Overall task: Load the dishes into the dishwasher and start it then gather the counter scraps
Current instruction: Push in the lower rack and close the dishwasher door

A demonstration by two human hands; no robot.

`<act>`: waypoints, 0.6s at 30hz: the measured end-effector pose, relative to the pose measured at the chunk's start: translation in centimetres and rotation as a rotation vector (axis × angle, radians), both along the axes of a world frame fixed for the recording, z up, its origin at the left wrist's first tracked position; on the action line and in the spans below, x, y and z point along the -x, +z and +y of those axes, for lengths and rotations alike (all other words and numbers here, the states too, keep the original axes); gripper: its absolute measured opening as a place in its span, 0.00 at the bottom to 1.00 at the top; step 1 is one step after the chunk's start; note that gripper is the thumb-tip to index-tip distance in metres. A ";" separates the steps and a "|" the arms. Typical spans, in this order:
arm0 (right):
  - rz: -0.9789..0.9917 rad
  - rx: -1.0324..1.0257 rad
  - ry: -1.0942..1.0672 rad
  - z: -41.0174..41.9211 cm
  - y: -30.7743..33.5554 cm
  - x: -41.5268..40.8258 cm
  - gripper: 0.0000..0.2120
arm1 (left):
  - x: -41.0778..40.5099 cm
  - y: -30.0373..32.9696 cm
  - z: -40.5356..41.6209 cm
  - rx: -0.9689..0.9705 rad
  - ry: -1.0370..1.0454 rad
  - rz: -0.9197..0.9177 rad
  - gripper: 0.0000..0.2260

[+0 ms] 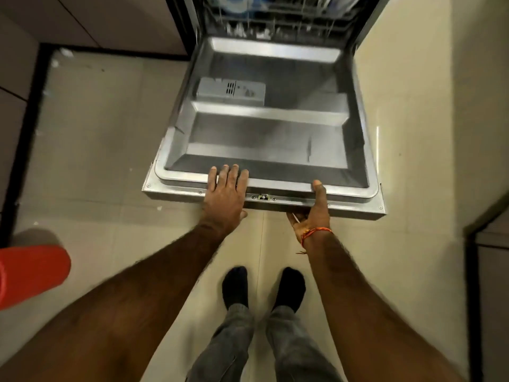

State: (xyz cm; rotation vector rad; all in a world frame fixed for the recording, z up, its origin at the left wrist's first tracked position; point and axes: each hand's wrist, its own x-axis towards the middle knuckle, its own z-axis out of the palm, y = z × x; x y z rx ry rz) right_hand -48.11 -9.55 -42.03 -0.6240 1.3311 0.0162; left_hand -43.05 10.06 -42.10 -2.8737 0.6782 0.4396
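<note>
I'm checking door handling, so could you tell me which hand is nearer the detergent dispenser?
Left. The left hand lies on the door edge below the detergent dispenser; the right hand grips farther right.

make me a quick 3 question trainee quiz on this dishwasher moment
1. True or false: the dishwasher door is shut.
2. Which hand lies palm down on the door's front edge?
3. The right hand has its: A) thumb on top of the edge, B) fingers in the rack, C) palm on the detergent dispenser.

Key:
1. False; it is lowered open.
2. The left hand.
3. A.
</note>
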 end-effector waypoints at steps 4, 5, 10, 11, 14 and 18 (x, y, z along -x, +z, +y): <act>0.005 -0.011 0.068 -1.8 11.1 -4.7 0.40 | -4.8 10.0 -0.5 0.035 -0.030 -0.066 0.49; -0.005 -0.005 0.089 -2.2 13.4 -6.0 0.41 | -6.3 12.1 -0.5 0.037 -0.051 -0.067 0.50; 0.080 0.411 0.344 -2.8 22.4 -12.0 0.53 | -15.3 21.8 -1.6 0.053 -0.181 -0.140 0.55; 0.145 0.661 0.441 -2.8 23.8 -13.2 0.58 | -17.3 23.6 -1.9 0.051 -0.205 -0.181 0.55; 0.025 1.449 0.721 -3.7 26.7 -17.0 0.58 | -23.4 27.9 -2.8 0.099 -0.237 -0.296 0.52; -0.095 1.919 1.216 -7.3 27.6 -24.6 0.56 | -31.6 31.6 -4.7 0.257 -0.066 -0.288 0.57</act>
